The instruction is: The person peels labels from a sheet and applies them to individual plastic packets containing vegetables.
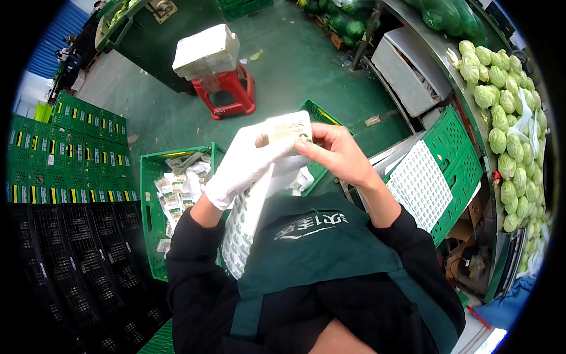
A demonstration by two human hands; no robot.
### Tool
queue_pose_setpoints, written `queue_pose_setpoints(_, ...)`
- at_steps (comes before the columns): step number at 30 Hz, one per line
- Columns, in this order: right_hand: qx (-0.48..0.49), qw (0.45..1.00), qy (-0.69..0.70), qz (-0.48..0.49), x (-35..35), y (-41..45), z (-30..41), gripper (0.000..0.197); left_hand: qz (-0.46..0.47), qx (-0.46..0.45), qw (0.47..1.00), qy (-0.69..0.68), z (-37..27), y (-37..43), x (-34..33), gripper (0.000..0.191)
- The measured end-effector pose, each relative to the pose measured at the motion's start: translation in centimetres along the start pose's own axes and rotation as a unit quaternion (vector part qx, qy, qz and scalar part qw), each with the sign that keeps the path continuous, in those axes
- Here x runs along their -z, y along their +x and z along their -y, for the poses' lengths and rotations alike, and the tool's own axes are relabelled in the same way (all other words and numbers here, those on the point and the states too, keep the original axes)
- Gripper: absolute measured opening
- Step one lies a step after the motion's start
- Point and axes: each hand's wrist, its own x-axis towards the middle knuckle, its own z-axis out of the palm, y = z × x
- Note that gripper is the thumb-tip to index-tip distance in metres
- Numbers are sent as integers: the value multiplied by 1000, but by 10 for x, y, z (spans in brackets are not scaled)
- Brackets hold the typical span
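Observation:
My left hand (pixel 247 157), in a white glove, grips a small white packet (pixel 289 126) with a printed label. My bare right hand (pixel 338 152) has its thumb on the near edge of the packet and its fingers behind it. Below the left glove a white sheet of small green printed stickers (pixel 239 234) hangs down against my apron; its upper end is hidden by the hand. To the left stands a green plastic crate (pixel 148 212) holding many small labelled packets (pixel 177 190). Another green crate (pixel 329 116) lies behind my hands, partly covered by them.
A second sticker sheet (pixel 420 188) rests on an upturned green crate (pixel 466 163) at right. Beyond it, pale green cabbages (pixel 506 128) cover a metal-edged table. Ahead, a white foam box (pixel 207 48) sits on a red plastic stool (pixel 225 90). Stacked green crates (pixel 70 150) stand at left.

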Motion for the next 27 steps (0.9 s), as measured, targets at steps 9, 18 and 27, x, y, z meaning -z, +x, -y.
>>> queue_pose_setpoints(9,-66,987,91,-113,21,25,-11,24,73,53,989,118,10,2,14,32)
queue_pose_setpoints(18,-6,985,144,-98,-4,-1,33,28,-8,-13,999,46,8,6,8,37)
queue_pose_setpoints(27,36,988,69,-131,-11,3,16,27,-3,-28,999,19,7,5,1,41)
